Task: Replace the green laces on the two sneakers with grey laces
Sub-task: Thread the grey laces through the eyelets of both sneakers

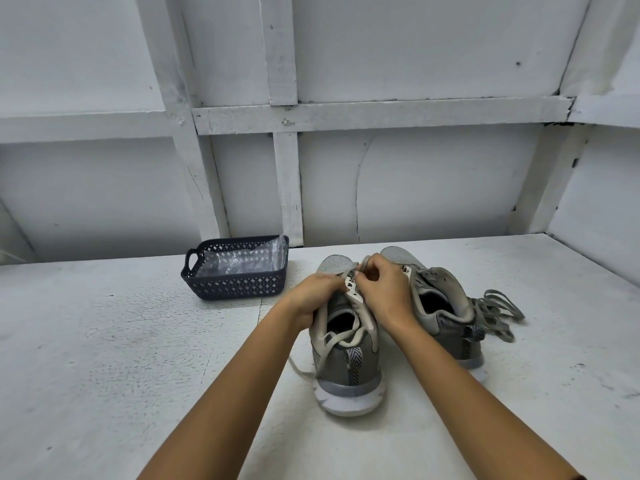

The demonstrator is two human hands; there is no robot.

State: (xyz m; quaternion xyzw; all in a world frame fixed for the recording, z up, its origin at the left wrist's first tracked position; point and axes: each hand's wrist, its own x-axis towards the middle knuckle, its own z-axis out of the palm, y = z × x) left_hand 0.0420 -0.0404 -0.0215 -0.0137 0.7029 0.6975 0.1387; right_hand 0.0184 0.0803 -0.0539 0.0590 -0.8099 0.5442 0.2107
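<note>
A rough white-painted surface [121, 341] is running up to white battened walls [415, 185]. On it, the left hand [313, 296] is gripping the nearer sneaker [346, 370] and the right hand [384, 289] is pinching its grey lace [334, 341]. The other sneaker [446, 317] is sitting just beside it, and a dark basket [235, 284] is sitting to the left.

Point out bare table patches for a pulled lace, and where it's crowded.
Widest bare table: the near-left stretch, bordered by the basket and the left sneaker. Also bare: the near-right patch, in front of the right sneaker and loose laces. Crowded: the middle, where the left hand grips the left sneaker and the right hand pinches its lace.
</note>
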